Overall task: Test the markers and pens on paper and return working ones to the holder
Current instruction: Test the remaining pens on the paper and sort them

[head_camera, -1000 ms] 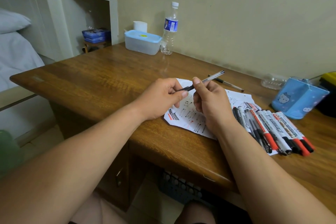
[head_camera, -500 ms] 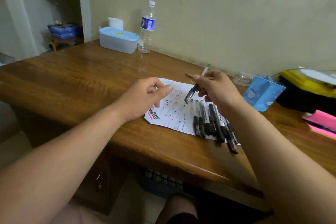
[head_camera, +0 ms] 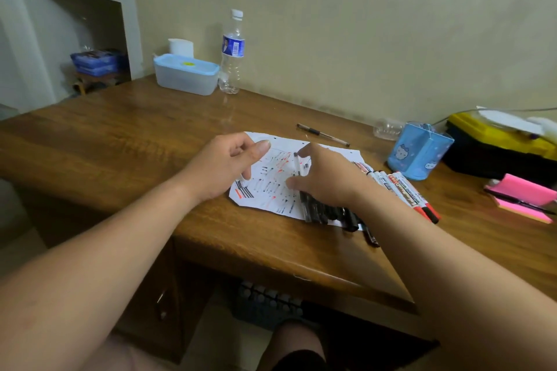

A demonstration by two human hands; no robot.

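Observation:
My right hand (head_camera: 328, 181) pinches a thin clear pen (head_camera: 297, 165) between forefinger and thumb, low over the scribbled test paper (head_camera: 265, 190). My left hand (head_camera: 221, 169) hovers at the paper's left edge with fingers curled and thumb against forefinger; a small pale cap-like piece (head_camera: 242, 180) pokes out below it. A row of black pens (head_camera: 325, 214) lies partly under my right wrist. Red-capped whiteboard markers (head_camera: 405, 191) lie to their right. The blue pen holder (head_camera: 419, 153) stands further right, apart from both hands.
Another pen (head_camera: 322, 134) lies behind the paper. A lidded blue-white box (head_camera: 187, 74) and a water bottle (head_camera: 232, 51) stand at the back left. A yellow-and-black case (head_camera: 497, 144) and pink sticky notes (head_camera: 521, 196) sit at the right. The desk's front edge is close.
My right hand has come down from a raised position to the paper, and the pen now lies nearly flat in it. My left hand stayed beside the paper. The view swung right, then back.

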